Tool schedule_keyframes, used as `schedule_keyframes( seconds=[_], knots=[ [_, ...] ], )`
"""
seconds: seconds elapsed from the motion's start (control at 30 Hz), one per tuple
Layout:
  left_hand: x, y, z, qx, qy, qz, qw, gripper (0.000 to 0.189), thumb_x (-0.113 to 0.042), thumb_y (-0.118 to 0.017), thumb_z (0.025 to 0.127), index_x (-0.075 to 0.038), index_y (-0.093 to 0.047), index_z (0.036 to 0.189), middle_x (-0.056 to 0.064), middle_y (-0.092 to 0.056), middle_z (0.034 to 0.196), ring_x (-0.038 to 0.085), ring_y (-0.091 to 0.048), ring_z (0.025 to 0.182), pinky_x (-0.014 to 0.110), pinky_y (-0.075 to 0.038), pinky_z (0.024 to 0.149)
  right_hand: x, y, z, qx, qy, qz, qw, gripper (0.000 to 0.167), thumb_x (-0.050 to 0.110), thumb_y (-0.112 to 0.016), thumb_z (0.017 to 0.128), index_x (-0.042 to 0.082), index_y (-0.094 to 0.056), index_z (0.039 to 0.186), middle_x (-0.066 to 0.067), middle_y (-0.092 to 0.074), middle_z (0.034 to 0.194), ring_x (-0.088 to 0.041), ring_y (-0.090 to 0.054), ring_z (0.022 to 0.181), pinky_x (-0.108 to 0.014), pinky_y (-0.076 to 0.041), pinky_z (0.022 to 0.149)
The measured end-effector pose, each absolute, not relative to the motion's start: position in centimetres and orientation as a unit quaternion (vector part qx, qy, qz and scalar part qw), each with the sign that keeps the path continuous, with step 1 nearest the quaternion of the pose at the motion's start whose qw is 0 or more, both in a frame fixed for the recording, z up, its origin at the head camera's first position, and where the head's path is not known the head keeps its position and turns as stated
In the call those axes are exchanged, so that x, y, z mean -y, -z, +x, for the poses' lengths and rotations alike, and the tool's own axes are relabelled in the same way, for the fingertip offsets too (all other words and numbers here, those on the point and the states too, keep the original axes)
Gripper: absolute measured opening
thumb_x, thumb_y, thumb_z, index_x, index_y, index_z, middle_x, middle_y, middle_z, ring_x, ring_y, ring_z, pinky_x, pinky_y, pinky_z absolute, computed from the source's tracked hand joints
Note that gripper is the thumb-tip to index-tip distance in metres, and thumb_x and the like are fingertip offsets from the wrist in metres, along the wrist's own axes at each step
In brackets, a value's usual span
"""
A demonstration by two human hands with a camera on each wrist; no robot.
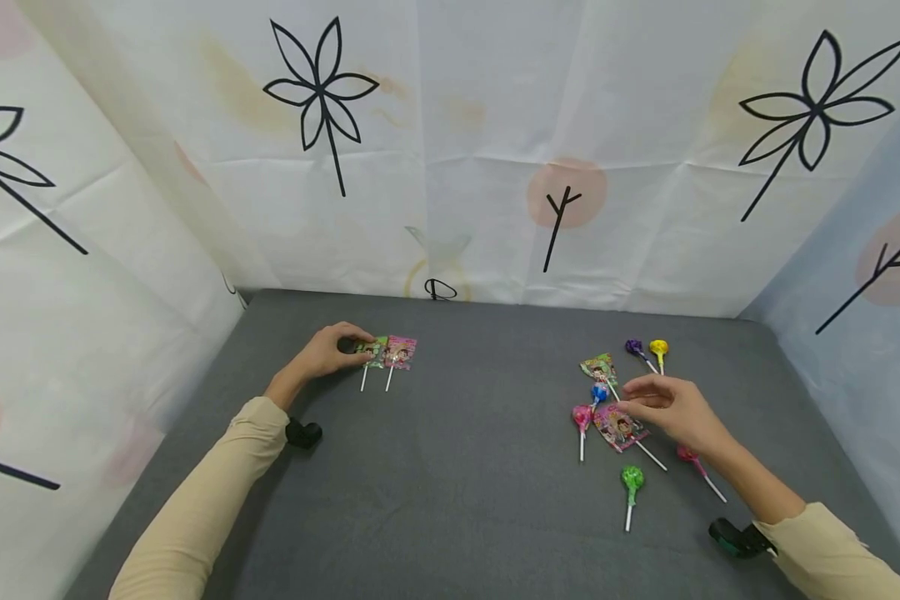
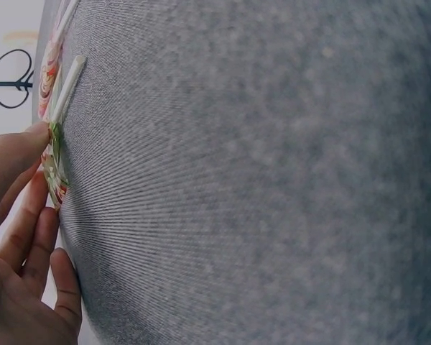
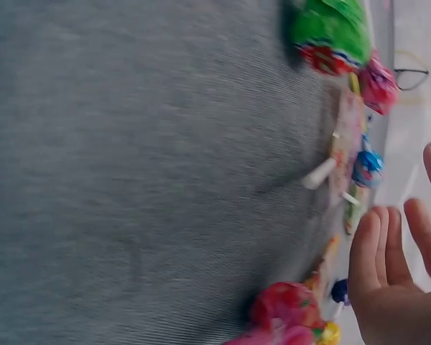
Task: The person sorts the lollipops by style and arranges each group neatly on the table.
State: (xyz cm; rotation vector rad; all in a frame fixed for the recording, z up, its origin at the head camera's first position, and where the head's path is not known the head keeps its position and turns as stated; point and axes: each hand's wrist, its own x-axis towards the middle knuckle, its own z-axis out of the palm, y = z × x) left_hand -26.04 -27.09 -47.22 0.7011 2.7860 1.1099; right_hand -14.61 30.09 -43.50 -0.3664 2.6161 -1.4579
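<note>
At the back left of the grey table, my left hand (image 1: pixel 328 352) pinches a flat lollipop in a green wrapper (image 2: pixel 56 169), thumb on one edge and fingers at the other. Right beside it lies a flat lollipop in a pink wrapper (image 1: pixel 401 351), both sticks toward me. My right hand (image 1: pixel 678 410) hovers over the group on the right, thumb apart from the fingers, holding nothing. Nearest its fingertips are a pink-wrapped flat lollipop (image 1: pixel 618 428), a blue round lollipop (image 1: pixel 600 392) and a green-wrapped flat lollipop (image 1: pixel 597 367). A red round lollipop (image 3: pixel 284 307) lies under the wrist.
Around the right group lie a pink round lollipop (image 1: pixel 582 416), a green round lollipop (image 1: pixel 633 477), a purple one (image 1: pixel 633 346) and a yellow one (image 1: pixel 659 347). White printed cloth (image 1: pixel 480 233) hangs behind the grey table (image 1: pixel 450 467) and along both sides.
</note>
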Motion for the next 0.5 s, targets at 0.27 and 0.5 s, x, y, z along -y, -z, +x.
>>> schedule_keyframes(
  seconds=[0.27, 0.5],
  knots=[
    [27.2, 47.3, -26.1, -0.906, -0.359, 0.224, 0.034, 0.030, -0.012, -0.079, 0.092, -0.002, -0.073, 0.119, 0.016, -0.062, 0.118, 0.034, -0.056, 0.103, 0.056, -0.043, 0.091, -29.7, 45.1, -13.5, -0.895, 0.435, -0.093, 0.032, 0.045, 0.018, -0.083, 0.089, -0.007, -0.066, 0.122, -0.022, -0.066, 0.118, -0.034, -0.065, 0.105, -0.025, -0.054, 0.079],
    [27.2, 47.2, -26.1, -0.904, -0.361, 0.225, 0.034, 0.030, -0.011, -0.079, 0.091, -0.002, -0.073, 0.119, 0.017, -0.062, 0.119, 0.034, -0.056, 0.104, 0.055, -0.044, 0.090, -29.0, 45.7, -13.4, -0.924, 0.372, -0.088, 0.011, 0.055, 0.022, -0.090, 0.081, -0.007, -0.066, 0.121, -0.022, -0.065, 0.117, -0.038, -0.064, 0.104, -0.049, -0.053, 0.085]
  ],
)
